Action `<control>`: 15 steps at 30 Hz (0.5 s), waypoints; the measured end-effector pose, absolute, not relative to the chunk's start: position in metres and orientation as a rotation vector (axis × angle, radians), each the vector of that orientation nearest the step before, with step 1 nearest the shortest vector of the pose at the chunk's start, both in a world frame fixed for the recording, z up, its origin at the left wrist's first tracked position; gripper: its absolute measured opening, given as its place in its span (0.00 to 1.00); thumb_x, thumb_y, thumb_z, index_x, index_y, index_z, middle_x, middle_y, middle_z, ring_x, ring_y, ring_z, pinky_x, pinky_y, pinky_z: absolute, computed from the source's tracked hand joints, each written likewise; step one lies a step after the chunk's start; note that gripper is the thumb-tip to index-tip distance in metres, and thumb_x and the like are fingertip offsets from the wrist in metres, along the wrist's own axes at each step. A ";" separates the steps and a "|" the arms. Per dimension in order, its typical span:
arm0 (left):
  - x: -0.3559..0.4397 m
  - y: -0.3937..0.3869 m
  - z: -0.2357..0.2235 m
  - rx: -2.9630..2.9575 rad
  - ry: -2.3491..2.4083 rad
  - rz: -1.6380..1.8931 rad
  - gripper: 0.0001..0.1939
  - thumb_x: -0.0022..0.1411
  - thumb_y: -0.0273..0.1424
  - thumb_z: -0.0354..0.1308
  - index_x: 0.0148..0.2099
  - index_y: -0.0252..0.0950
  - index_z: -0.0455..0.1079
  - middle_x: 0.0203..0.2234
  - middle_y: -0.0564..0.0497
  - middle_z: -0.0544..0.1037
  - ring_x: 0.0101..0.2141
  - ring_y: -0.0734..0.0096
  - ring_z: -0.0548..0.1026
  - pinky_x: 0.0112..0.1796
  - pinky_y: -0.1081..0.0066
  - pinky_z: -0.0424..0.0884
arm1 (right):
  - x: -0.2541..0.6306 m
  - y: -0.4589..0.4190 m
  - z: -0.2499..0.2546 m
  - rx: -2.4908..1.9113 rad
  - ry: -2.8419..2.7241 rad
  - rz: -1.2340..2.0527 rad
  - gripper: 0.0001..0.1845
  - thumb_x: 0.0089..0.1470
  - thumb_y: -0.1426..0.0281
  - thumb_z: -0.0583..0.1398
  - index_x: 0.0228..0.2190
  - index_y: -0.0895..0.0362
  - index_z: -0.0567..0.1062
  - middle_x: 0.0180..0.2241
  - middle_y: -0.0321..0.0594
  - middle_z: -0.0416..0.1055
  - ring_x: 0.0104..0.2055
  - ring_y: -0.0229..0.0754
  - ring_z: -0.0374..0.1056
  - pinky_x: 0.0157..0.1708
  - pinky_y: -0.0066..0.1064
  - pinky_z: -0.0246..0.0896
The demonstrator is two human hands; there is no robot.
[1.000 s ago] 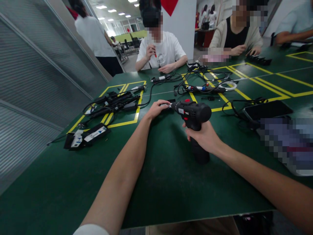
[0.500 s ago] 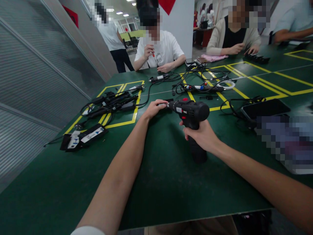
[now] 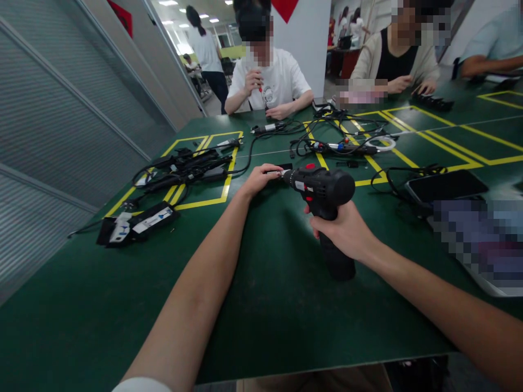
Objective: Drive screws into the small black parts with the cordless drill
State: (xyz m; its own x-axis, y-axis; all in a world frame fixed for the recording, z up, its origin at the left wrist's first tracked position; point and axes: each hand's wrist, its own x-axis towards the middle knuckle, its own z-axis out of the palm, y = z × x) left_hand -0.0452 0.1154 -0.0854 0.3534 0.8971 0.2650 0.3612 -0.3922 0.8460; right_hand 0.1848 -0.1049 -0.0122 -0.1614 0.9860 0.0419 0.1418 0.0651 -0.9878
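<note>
My right hand (image 3: 345,228) is wrapped round the grip of a black cordless drill (image 3: 324,188) that stands with its base on the green table (image 3: 265,305). The drill's nose points left. At its tip my left hand (image 3: 259,178) pinches a small silver bit (image 3: 274,172) sticking out of the chuck. A red knob shows on top of the drill body.
A tangle of black tools and cables (image 3: 183,169) lies in a yellow-taped box at left, with a black and white pack (image 3: 137,224) nearer. More cables (image 3: 343,144) lie ahead. A dark tablet (image 3: 443,185) is at right. Other people sit across the table.
Both hands and the drill keep their hold and place. The view has shifted slightly, and a person in the background has walked further away.
</note>
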 end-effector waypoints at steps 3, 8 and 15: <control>-0.045 0.116 -0.086 1.916 1.085 0.992 0.18 0.52 0.39 0.61 0.44 0.37 0.78 0.45 0.47 0.77 0.49 0.59 0.72 0.55 0.60 0.64 | 0.185 -0.105 -0.013 -1.203 -1.472 1.204 0.11 0.46 0.74 0.61 0.35 0.56 0.74 0.24 0.36 0.71 0.23 0.39 0.68 0.23 0.31 0.62; -0.047 0.117 -0.088 1.926 1.088 0.987 0.17 0.53 0.38 0.61 0.44 0.38 0.78 0.46 0.47 0.77 0.49 0.60 0.72 0.56 0.61 0.63 | 0.184 -0.104 -0.013 -1.206 -1.445 1.223 0.09 0.46 0.74 0.61 0.34 0.57 0.74 0.22 0.34 0.69 0.22 0.39 0.67 0.22 0.31 0.61; -0.045 0.115 -0.085 1.944 1.116 0.964 0.18 0.53 0.39 0.61 0.44 0.37 0.78 0.46 0.47 0.77 0.49 0.60 0.72 0.55 0.63 0.64 | 0.183 -0.102 -0.017 -1.209 -1.438 1.234 0.10 0.46 0.74 0.61 0.35 0.58 0.73 0.24 0.35 0.70 0.22 0.39 0.67 0.23 0.31 0.62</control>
State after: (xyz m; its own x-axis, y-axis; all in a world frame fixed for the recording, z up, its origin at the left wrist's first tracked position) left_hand -0.0452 0.1150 -0.0851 0.3555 0.8977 0.2601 0.3882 -0.3950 0.8327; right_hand 0.1834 -0.1015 -0.0167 -0.1558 0.9876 0.0188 0.1315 0.0396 -0.9905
